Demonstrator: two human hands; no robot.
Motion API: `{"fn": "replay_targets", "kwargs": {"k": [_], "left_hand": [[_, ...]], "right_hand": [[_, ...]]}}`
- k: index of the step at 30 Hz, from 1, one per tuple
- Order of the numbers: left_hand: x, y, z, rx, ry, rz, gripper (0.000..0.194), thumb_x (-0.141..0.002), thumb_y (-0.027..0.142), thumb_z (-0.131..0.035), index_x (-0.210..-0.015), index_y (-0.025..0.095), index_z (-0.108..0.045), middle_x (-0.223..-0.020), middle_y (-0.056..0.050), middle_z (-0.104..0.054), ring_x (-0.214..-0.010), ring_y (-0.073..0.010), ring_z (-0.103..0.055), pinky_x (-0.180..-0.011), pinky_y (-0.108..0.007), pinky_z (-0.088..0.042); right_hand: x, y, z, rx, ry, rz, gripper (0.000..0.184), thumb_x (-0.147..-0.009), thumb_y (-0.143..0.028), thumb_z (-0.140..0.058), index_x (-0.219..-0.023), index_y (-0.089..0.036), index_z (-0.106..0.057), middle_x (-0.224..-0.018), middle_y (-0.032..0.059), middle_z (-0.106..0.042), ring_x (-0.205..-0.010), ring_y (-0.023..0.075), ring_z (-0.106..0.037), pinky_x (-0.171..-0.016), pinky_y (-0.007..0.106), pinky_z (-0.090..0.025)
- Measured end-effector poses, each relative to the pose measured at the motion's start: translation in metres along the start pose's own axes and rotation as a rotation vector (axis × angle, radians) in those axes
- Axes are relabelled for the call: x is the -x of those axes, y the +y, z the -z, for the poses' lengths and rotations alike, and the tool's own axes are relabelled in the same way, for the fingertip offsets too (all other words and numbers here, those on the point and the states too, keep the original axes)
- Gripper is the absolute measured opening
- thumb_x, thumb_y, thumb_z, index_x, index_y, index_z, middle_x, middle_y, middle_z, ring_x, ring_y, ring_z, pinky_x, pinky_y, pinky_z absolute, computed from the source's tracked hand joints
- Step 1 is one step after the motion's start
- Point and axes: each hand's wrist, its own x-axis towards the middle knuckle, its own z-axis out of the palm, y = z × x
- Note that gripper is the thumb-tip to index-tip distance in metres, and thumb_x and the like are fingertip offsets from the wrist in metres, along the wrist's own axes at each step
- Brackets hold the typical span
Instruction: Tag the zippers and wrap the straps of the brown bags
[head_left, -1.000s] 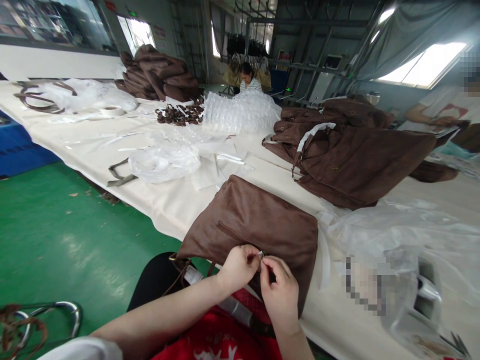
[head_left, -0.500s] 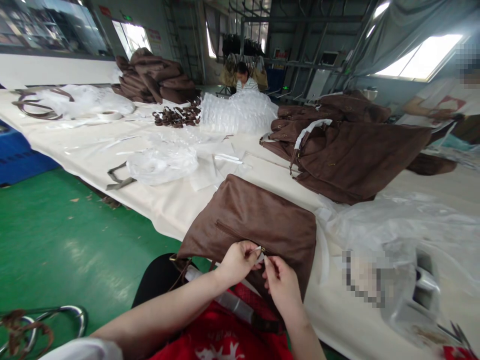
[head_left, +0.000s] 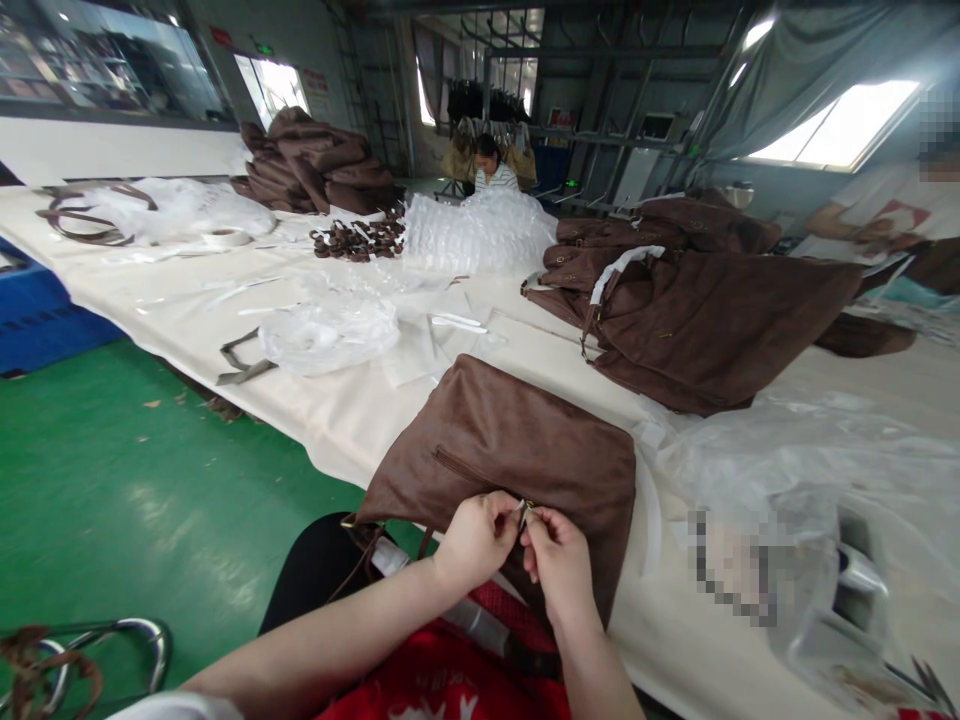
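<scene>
Brown bag (head_left: 555, 430) lay at the near edge of the table (head_left: 330, 390), zip side up, its near part reaching over the person's lap. Left hand (head_left: 474, 545) pinched a small white slip (head_left: 521, 507) by the zip (head_left: 469, 468); right hand (head_left: 561, 560) was pinched shut too, thumb against finger, right beside it, just under the brass pull (head_left: 529, 503). Couldn't tell if right held the slip, the pull or both.

Handling, my judgement: work this small wanted fingertips only, the left keeping the slip steady while the right did the fine part. Light pressure, no tugging, since a hard pull could have torn the slip or puckered the leather-like face. Wrists low, bag kept flat; its overhang could have dragged it nearer.

Further out: bag pile (head_left: 720, 325) to the right and far, loose plastic (head_left: 892, 450) right, bubble wrap (head_left: 480, 230) far.

Hard to make out: fingers covered the exact contact point and how the slip met the pull. Forearms hid the bag's near side and part of the strap. Slip too small to read. Patch on the right pixelated; co-worker (head_left: 881, 215) at far right blurred and cut off.
</scene>
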Motion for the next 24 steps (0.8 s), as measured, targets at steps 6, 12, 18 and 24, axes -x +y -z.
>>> {"fn": "replay_targets", "kwargs": {"k": [6, 12, 18, 24], "left_hand": [[0.000, 0.002, -0.001, 0.046, 0.023, 0.072, 0.019, -0.083, 0.019, -0.049, -0.083, 0.018, -0.067, -0.070, -0.001, -0.068, -0.060, -0.0133, -0.060, -0.059, -0.022, -0.044], [0.001, 0.001, -0.001, 0.102, 0.005, 0.042, 0.018, -0.080, 0.016, -0.050, -0.086, 0.016, -0.066, -0.077, -0.002, -0.067, -0.066, -0.0130, -0.062, -0.060, -0.020, -0.047], [-0.002, -0.002, 0.001, 0.164, -0.018, 0.078, 0.018, -0.078, 0.015, -0.050, -0.085, 0.016, -0.067, -0.080, -0.003, -0.069, -0.071, -0.0142, -0.064, -0.067, -0.022, -0.051], [-0.005, -0.002, 0.001, 0.447, -0.070, 0.261, 0.018, -0.082, 0.028, -0.055, -0.082, 0.012, -0.063, -0.067, -0.002, -0.064, -0.051, -0.0097, -0.058, -0.053, -0.021, -0.050]], "right_hand": [[0.000, 0.000, -0.002, -0.037, 0.014, -0.019, 0.035, -0.074, -0.050, -0.066, -0.080, -0.015, -0.065, -0.055, -0.0027, -0.057, -0.032, 0.0060, -0.042, -0.026, 0.017, -0.026], [0.007, -0.004, 0.001, -0.197, -0.023, -0.072, 0.043, -0.074, -0.053, -0.066, -0.092, -0.014, -0.067, -0.051, -0.0063, -0.051, -0.031, 0.0043, -0.035, -0.027, 0.016, -0.022], [0.010, -0.001, 0.006, -0.156, -0.030, -0.031, 0.045, -0.076, -0.055, -0.064, -0.097, -0.015, -0.066, -0.051, -0.0070, -0.049, -0.031, 0.0048, -0.034, -0.028, 0.017, -0.022], [0.006, -0.001, 0.006, 0.086, -0.135, 0.024, 0.042, -0.081, -0.058, -0.056, -0.077, -0.017, -0.062, -0.051, -0.0043, -0.053, -0.030, 0.0059, -0.039, -0.027, 0.017, -0.023]]}}
